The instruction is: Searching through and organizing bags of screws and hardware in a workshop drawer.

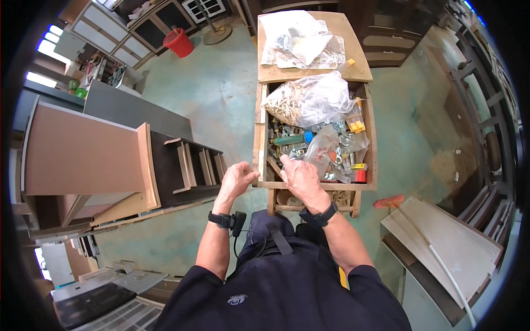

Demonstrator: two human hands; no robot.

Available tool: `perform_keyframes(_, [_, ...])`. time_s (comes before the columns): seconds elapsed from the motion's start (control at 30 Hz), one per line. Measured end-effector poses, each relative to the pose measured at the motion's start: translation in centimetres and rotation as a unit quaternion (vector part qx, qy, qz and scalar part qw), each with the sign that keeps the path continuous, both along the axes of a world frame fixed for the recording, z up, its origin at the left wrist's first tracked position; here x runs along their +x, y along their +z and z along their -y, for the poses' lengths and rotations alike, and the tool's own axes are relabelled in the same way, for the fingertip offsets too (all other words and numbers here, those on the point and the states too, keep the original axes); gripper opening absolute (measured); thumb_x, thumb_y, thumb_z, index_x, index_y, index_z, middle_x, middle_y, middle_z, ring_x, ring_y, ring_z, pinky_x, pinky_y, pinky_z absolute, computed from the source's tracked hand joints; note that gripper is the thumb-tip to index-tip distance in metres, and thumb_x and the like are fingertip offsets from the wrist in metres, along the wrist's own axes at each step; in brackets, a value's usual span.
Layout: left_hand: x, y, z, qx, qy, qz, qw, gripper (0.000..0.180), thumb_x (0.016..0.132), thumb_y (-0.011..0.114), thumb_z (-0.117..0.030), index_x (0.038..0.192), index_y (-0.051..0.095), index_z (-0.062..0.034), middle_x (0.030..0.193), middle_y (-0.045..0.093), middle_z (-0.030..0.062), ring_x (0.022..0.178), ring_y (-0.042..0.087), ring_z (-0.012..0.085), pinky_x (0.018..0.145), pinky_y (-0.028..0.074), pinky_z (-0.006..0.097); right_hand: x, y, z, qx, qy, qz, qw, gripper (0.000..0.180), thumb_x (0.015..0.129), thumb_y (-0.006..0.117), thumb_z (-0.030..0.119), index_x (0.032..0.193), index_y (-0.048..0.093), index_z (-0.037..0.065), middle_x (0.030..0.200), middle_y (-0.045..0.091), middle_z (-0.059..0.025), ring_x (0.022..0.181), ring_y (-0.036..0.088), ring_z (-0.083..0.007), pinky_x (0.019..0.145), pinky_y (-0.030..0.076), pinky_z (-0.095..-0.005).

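Observation:
An open wooden drawer [372, 165] full of small hardware stands in front of me. My left hand [238, 179] is closed beside its front left corner, fingertips close to the wood. Whatever those fingers hold, if anything, is hidden. Over the drawer's front edge reaches my right hand [301, 177], thumb and forefinger apart, with no object visible between them. Just beyond it lies a clear plastic bag [321, 146] with red print. A green and blue tool handle [291, 139] rests among loose metal fittings. Farther back, a bag of wooden dowels [292, 103] lies across the drawer.
Crumpled white plastic and paper [301, 41] cover part of the cabinet top [358, 58]. Dark shelving [185, 165] and a brown panel unit [83, 154] stand at left. Light boards [441, 237] lean at lower right. A red bucket [178, 43] sits far left on the floor.

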State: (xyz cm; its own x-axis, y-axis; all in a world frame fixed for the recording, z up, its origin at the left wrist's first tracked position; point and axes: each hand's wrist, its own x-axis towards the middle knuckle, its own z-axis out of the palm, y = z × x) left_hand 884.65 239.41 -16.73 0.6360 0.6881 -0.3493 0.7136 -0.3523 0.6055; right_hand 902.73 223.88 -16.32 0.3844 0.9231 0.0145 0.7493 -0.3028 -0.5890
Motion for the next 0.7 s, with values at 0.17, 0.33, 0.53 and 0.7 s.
perform_keyframes(0.17, [-1.0, -2.2, 0.0, 0.009, 0.055, 0.036, 0.998, 0.041, 0.081, 0.084, -0.03, 0.075, 0.059, 0.0012, 0.064, 0.057, 0.015, 0.062, 0.057, 0.0275, 0.061, 0.047, 0.041, 1.6, -0.2, 2.4, 0.052, 0.015, -0.056, 0.997, 0.025, 0.092, 0.064, 0.019, 0.115, 0.057, 0.011, 0.083, 0.07, -0.0178, 0.079, 0.069, -0.0404, 0.069, 0.054, -0.0513])
perform_keyframes(0.33, [0.1, -0.4, 0.6, 0.016, 0.069, 0.031, 0.997, 0.037, 0.081, 0.085, -0.024, 0.073, 0.058, 0.0003, 0.063, 0.056, 0.007, 0.062, 0.053, 0.0148, 0.058, 0.046, 0.036, 1.7, -0.1, 3.1, 0.03, 0.054, -0.122, 0.991, 0.048, 0.092, 0.066, 0.027, 0.135, 0.05, 0.01, 0.081, 0.069, -0.0205, 0.08, 0.071, -0.0395, 0.074, 0.055, -0.049])
perform_keyframes(0.53, [-0.9, -1.8, -0.3, -0.106, 0.088, 0.042, 0.99, 0.034, 0.084, 0.084, -0.023, 0.072, 0.06, -0.0008, 0.062, 0.059, 0.0041, 0.06, 0.054, 0.0113, 0.055, 0.046, 0.032, 7.6, 1.9, 1.4, 0.206, -0.232, -0.202, 0.929, 0.066, 0.09, 0.076, 0.016, 0.145, 0.041, 0.003, 0.078, 0.068, -0.0101, 0.072, 0.069, -0.0203, 0.068, 0.055, -0.0382])
perform_keyframes(0.7, [-1.1, -1.7, 0.0, -0.092, 0.068, 0.055, 0.992, 0.035, 0.084, 0.084, -0.024, 0.072, 0.061, -0.0007, 0.062, 0.062, 0.0065, 0.06, 0.058, 0.0131, 0.056, 0.048, 0.032, 13.3, 4.7, -3.8, 0.195, -0.236, -0.214, 0.928, 0.045, 0.091, 0.073, 0.017, 0.133, 0.059, 0.005, 0.08, 0.071, -0.0119, 0.066, 0.066, -0.027, 0.065, 0.055, -0.0397])
